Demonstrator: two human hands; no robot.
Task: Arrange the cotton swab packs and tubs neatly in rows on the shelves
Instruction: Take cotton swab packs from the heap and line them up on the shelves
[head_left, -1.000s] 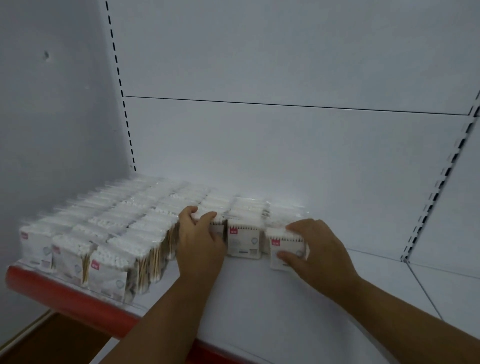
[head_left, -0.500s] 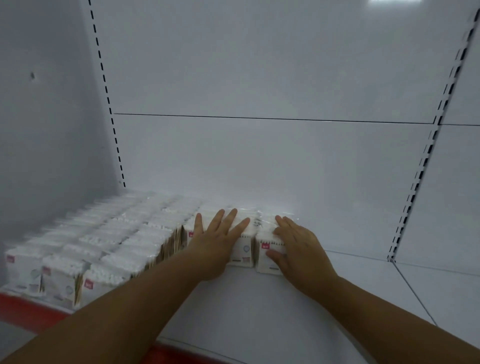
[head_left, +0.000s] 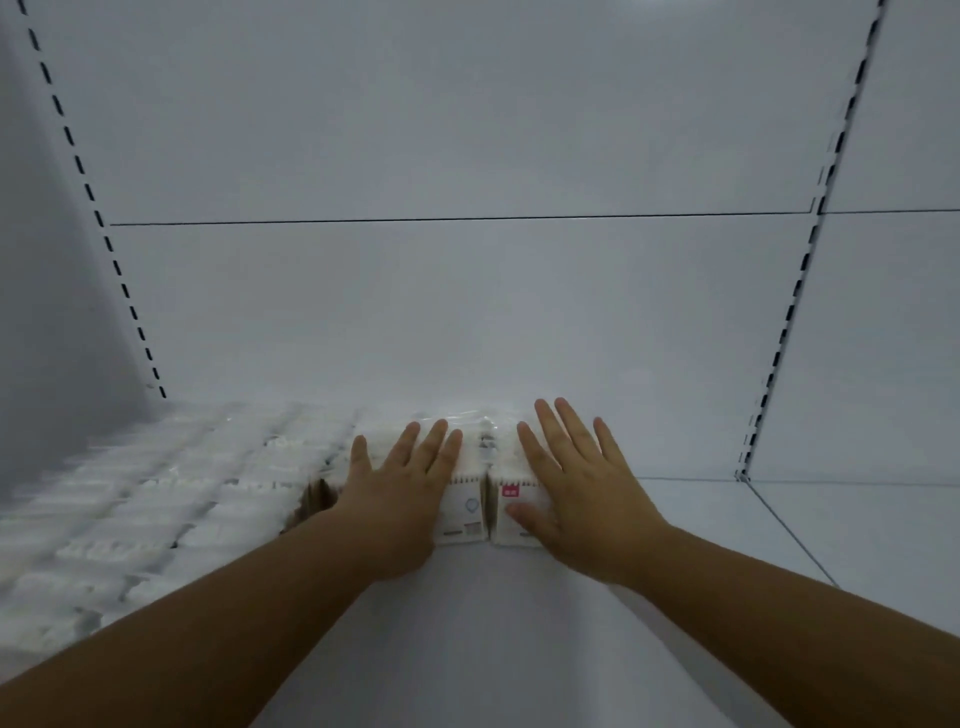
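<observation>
Clear cotton swab packs (head_left: 171, 499) stand in several close rows on the left half of a white shelf (head_left: 519, 649). Two short rows reach further right; their front packs (head_left: 467, 512) show white labels, one with a red tag. My left hand (head_left: 402, 488) lies flat with spread fingers on the front and top of the left short row. Over the right short row, my right hand (head_left: 576, 488) presses flat, thumb against the front pack's label. Both hands hide most of those front packs.
A white back panel (head_left: 467, 312) rises behind the packs. Slotted uprights stand at the left (head_left: 104, 234) and right (head_left: 789, 312). A grey side wall (head_left: 41, 312) closes the left end. Bare shelf surface lies to the right (head_left: 831, 519) of the packs.
Both hands went from gripping the front packs with curled fingers to lying flat on them, pushing the two short rows back toward the panel. The view moved closer and tilted upward.
</observation>
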